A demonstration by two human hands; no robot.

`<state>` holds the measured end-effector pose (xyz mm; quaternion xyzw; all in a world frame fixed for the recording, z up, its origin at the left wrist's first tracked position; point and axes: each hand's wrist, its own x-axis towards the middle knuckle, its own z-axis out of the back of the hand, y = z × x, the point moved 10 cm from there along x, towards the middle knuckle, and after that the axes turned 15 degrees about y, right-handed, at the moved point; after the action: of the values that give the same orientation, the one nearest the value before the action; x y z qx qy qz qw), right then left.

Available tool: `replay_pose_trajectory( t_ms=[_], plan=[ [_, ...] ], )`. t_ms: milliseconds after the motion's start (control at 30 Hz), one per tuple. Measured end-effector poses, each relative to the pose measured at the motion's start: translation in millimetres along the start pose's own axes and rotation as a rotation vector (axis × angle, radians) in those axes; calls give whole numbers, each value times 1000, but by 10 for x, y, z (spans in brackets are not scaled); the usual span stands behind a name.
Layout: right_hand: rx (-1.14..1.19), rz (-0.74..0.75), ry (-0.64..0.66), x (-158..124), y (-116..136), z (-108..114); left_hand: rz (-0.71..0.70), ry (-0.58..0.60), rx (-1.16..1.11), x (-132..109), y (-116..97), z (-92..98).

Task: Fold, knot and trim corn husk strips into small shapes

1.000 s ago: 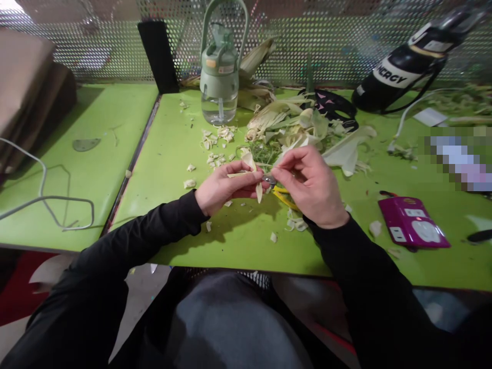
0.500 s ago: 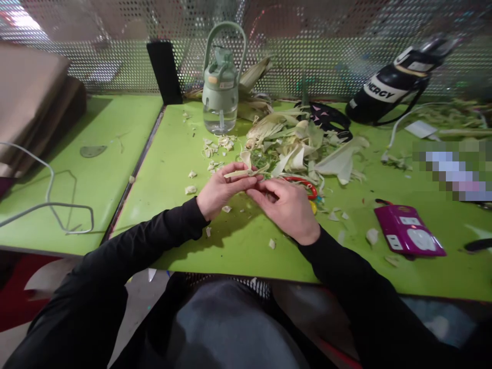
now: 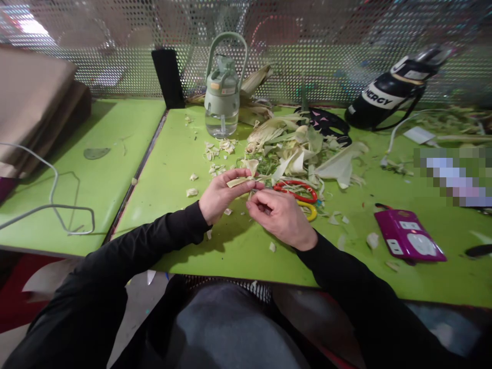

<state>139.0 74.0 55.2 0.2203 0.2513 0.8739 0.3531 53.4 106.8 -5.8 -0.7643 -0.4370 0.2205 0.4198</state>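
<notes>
My left hand [image 3: 225, 192] pinches a pale corn husk piece [image 3: 239, 182] between thumb and fingers, with one flared bit standing up. Just to the right, my right hand [image 3: 282, 212] is closed in a pinch below the husk's end; what its fingertips hold, if anything, is too small to make out. Scissors with a red handle [image 3: 295, 190] and a yellow handle loop [image 3: 308, 210] lie partly behind my right hand. Beyond both hands spreads a heap of dried corn husks [image 3: 286, 141] with green shreds among them.
A pale green water bottle [image 3: 222, 102] stands at the back, beside an upright black phone-like slab [image 3: 168, 79]. A black bottle [image 3: 384, 95] leans at the back right. Purple power socket [image 3: 409, 234] lies right. Husk scraps [image 3: 192, 192] dot the green table [image 3: 154, 189]. Brown paper stack [image 3: 34, 102] sits left.
My right hand has drawn slightly down and away from the left fingers, uncovering more of the red and yellow handles. The left hand keeps its hold on the husk. The view has shifted slightly.
</notes>
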Motion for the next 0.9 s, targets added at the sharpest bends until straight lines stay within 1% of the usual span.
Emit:
replay_pose_trajectory(
  t_ms=[167, 233, 267, 367, 400, 433, 500, 600, 700, 767, 833, 900],
  plan=[
    [-3, 41, 38, 13, 53, -57, 23, 39, 21, 19, -35, -18],
    [-27, 44, 15, 11, 53, -18, 57, 46, 43, 40, -44, 1],
    [-53, 30, -39, 0, 34, 50, 74, 47, 59, 50, -51, 12],
    [-183, -50, -272, -77, -59, 332, 119, 57, 78, 70, -61, 17],
    [-227, -67, -314, -92, -83, 389, 133, 58, 66, 71, -54, 14],
    [-257, -68, -312, -85, -101, 402, 151, 58, 48, 69, -37, 9],
    [-263, -61, -254, -47, -140, 366, 195, 68, 28, 63, 9, -7],
    [-199, -100, -227, -42, -208, 336, 220, 102, 79, 68, 36, -17],
    [-124, -142, -222, -62, -245, 322, 190, 133, 181, 89, 7, 2],
    [-102, -148, -214, -70, -244, 320, 146, 142, 243, 103, -39, 18],
    [-129, -137, -217, -77, -219, 338, 100, 150, 323, 117, -93, 23],
    [-191, -125, -216, -78, -186, 356, 83, 148, 425, 125, -121, 32]
  ],
)
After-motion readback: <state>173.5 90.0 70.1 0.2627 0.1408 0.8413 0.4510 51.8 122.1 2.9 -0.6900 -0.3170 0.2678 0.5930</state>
